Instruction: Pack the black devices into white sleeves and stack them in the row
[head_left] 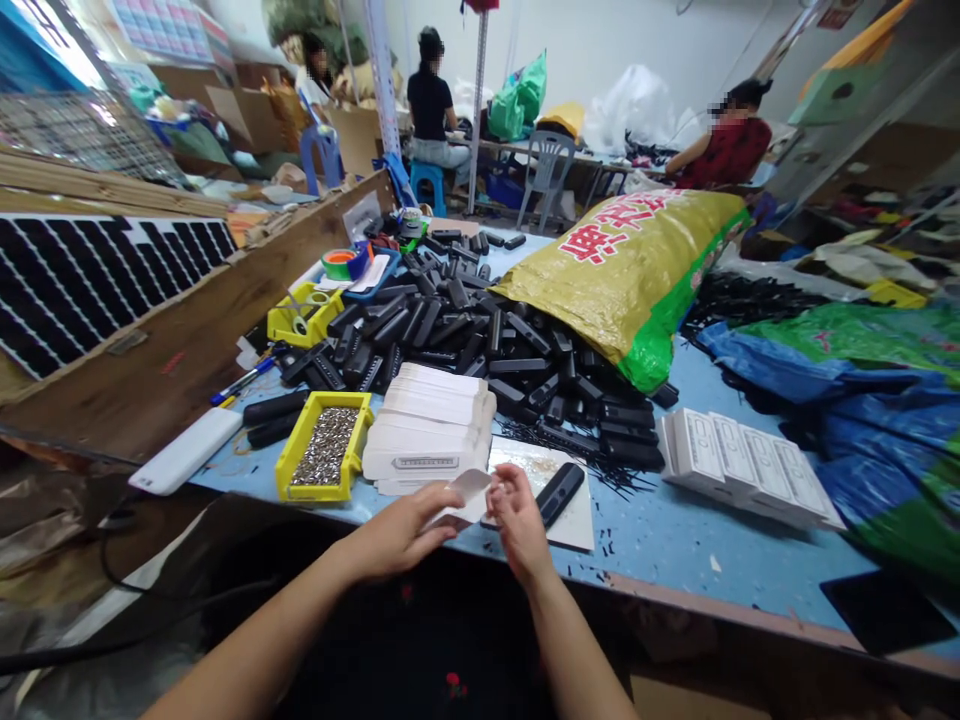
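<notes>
"Gripping what, the left hand [420,525]?"

"One small piece of folded white card [472,492], held between fingers and thumb, at the near edge of the pale-blue desk [720,570]."

"And the right hand [517,520]?"

"Fingers bent, close by the card's right edge; whether they touch it, one cannot tell."

"Just behind the card?"

"One stack of flat white cardboard sleeves [427,425], a dark oblong print on the front."

"Left of the stack?"

"One yellow plastic tray [315,493], containing small shiny metal pieces [326,445]."

"Beside the right hand?"

"One oblong black plastic case [561,495], lying aslant on a flat white board [576,537]."

"Farther back?"

"One loose heap of similar black cases [517,367]; against it, one bulging gold-and-green printed sack [622,265]."

"Right side?"

"One row of white printed cardboard boxes [739,465], set close together."
</notes>
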